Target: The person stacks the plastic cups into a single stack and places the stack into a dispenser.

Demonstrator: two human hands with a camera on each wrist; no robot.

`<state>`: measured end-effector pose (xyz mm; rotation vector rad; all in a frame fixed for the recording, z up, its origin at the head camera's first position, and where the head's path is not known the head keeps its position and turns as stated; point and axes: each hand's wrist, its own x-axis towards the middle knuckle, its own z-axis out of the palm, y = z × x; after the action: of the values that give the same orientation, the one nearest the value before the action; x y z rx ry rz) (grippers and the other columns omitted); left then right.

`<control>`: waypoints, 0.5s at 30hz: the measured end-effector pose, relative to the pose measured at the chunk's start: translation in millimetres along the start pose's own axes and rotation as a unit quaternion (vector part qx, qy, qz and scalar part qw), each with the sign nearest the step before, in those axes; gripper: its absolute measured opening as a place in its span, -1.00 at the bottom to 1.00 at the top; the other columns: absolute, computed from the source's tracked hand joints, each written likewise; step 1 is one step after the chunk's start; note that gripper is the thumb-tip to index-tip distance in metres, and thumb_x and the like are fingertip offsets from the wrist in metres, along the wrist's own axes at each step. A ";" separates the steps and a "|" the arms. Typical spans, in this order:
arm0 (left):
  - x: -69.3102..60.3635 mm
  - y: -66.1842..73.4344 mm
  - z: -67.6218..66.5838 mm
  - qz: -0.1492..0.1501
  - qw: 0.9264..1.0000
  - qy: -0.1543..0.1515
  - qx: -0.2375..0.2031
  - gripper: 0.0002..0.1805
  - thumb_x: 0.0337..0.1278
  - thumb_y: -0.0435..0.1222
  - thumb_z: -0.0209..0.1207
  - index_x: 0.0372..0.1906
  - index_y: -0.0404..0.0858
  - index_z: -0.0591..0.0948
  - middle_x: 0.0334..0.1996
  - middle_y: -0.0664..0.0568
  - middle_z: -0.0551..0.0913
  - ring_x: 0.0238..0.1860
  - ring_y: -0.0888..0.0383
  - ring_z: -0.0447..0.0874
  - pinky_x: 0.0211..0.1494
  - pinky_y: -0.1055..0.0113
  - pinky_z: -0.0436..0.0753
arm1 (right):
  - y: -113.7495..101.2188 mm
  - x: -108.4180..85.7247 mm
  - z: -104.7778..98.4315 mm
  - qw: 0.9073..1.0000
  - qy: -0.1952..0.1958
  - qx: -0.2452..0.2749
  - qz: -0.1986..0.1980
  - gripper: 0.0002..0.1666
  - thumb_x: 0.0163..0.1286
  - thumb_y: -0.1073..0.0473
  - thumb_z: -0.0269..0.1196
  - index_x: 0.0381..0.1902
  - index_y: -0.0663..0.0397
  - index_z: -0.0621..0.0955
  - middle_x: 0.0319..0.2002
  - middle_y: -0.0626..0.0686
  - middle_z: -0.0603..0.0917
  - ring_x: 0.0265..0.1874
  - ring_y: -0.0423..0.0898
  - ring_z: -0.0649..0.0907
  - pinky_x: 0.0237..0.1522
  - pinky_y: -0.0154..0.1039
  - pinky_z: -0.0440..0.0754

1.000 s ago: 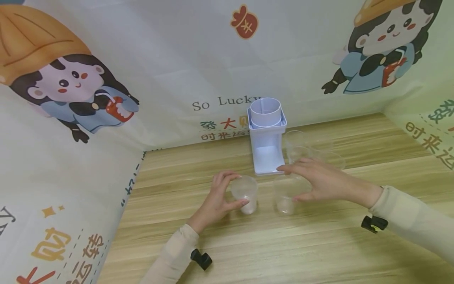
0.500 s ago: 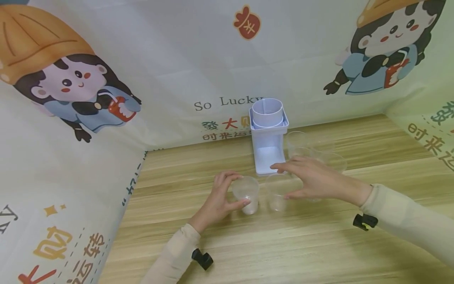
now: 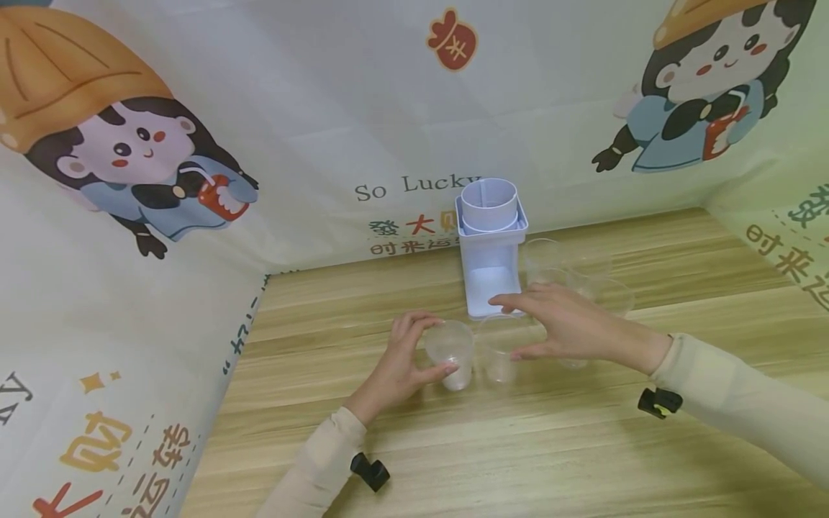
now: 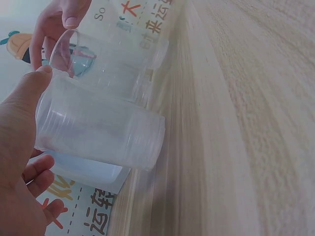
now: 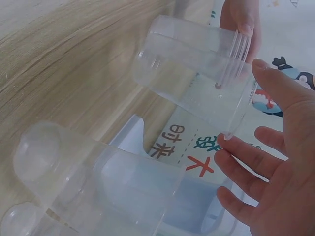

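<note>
My left hand point(image 3: 395, 367) grips a clear plastic cup point(image 3: 451, 352) by its rim, thumb in front and fingers behind; in the left wrist view this cup point(image 4: 103, 123) looks like several nested ones. Close on its right, a second clear cup point(image 3: 500, 356) stands upright on the wood. My right hand point(image 3: 576, 324) holds that one near the rim between thumb and fingertips, as the right wrist view shows with the cup point(image 5: 197, 83). Whether the two cups touch, I cannot tell.
Behind the cups stands a pale lilac holder point(image 3: 490, 252) with a round tube on top. Several more clear cups point(image 3: 612, 295) stand around and behind my right hand. A printed cloth point(image 3: 311, 144) rises at the back and sides of the wooden table point(image 3: 453, 453).
My right hand has moved left with its cup, bringing it close beside the left one. Another cup has come into view beneath my right hand. My left hand has stayed nearly still.
</note>
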<state>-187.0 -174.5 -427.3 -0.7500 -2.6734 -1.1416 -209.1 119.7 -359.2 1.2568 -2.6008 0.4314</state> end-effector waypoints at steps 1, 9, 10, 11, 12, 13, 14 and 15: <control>-0.1 -0.3 0.2 0.000 1.000 0.000 0.000 -0.28 -0.07 -0.15 0.49 0.23 -0.20 0.45 0.29 -0.10 0.35 0.38 -0.09 0.20 0.39 -0.14 0.35 | 0.2 0.0 0.0 1.000 0.002 -0.001 -0.001 -0.10 0.03 -0.20 0.50 0.28 0.05 0.51 -0.13 -0.02 0.75 -0.18 -0.08 0.62 -0.07 -0.04 0.59; 0.0 -1.4 1.2 0.010 1.000 0.005 0.006 -0.28 -0.07 -0.16 0.50 0.23 -0.20 0.45 0.29 -0.12 0.36 0.37 -0.09 0.22 0.39 -0.13 0.36 | 2.7 4.4 -4.8 1.000 0.024 0.004 -0.009 -0.07 -0.06 -0.22 0.54 0.24 0.06 0.55 -0.18 -0.01 0.75 -0.26 -0.07 0.65 -0.17 -0.13 0.58; 0.1 -1.4 1.1 0.009 1.000 0.005 0.005 -0.27 -0.08 -0.16 0.50 0.23 -0.20 0.45 0.29 -0.12 0.36 0.36 -0.09 0.22 0.39 -0.13 0.36 | 3.0 5.1 -5.9 1.000 0.029 0.002 -0.011 -0.06 -0.08 -0.24 0.54 0.23 0.06 0.55 -0.18 -0.01 0.75 -0.27 -0.07 0.65 -0.18 -0.13 0.58; 0.1 -1.2 1.1 0.009 1.000 0.005 0.005 -0.28 -0.07 -0.15 0.50 0.23 -0.19 0.45 0.29 -0.11 0.36 0.36 -0.08 0.22 0.38 -0.13 0.36 | 3.3 5.7 -7.2 0.999 0.033 0.000 -0.012 -0.05 -0.09 -0.26 0.54 0.23 0.06 0.55 -0.17 0.00 0.76 -0.26 -0.06 0.67 -0.17 -0.12 0.59; 0.0 -1.2 0.9 0.009 1.000 0.006 0.005 -0.27 -0.08 -0.15 0.50 0.23 -0.19 0.45 0.29 -0.11 0.36 0.35 -0.08 0.22 0.38 -0.13 0.37 | 3.3 6.1 -8.5 0.999 0.035 -0.001 -0.012 -0.04 -0.10 -0.26 0.54 0.23 0.06 0.55 -0.16 0.01 0.76 -0.24 -0.05 0.68 -0.16 -0.11 0.60; -0.3 -1.1 0.7 0.007 1.000 0.004 0.004 -0.27 -0.08 -0.15 0.50 0.24 -0.19 0.45 0.29 -0.10 0.36 0.35 -0.08 0.22 0.38 -0.13 0.36 | 3.1 6.3 -9.9 0.999 0.038 -0.002 -0.013 -0.03 -0.10 -0.26 0.54 0.22 0.07 0.55 -0.16 0.01 0.76 -0.24 -0.04 0.68 -0.17 -0.09 0.61; -0.5 -0.8 0.6 0.006 1.000 0.003 0.004 -0.27 -0.08 -0.15 0.50 0.24 -0.19 0.44 0.29 -0.10 0.35 0.35 -0.08 0.22 0.38 -0.13 0.37 | 2.7 6.7 -11.3 0.999 0.038 0.001 -0.012 -0.03 -0.10 -0.25 0.54 0.23 0.08 0.55 -0.13 0.03 0.77 -0.22 -0.03 0.70 -0.15 -0.07 0.62; -0.8 -0.7 0.6 0.006 1.000 0.003 0.005 -0.27 -0.08 -0.15 0.50 0.24 -0.19 0.44 0.29 -0.10 0.35 0.36 -0.08 0.22 0.39 -0.13 0.36 | 2.1 7.0 -12.7 0.999 0.037 0.004 -0.010 -0.03 -0.10 -0.25 0.54 0.23 0.08 0.55 -0.11 0.03 0.77 -0.21 -0.03 0.71 -0.13 -0.05 0.63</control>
<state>-186.7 -174.9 -428.4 -0.7588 -2.6636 -1.1263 -214.1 120.4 -345.4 1.2436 -2.5267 0.4757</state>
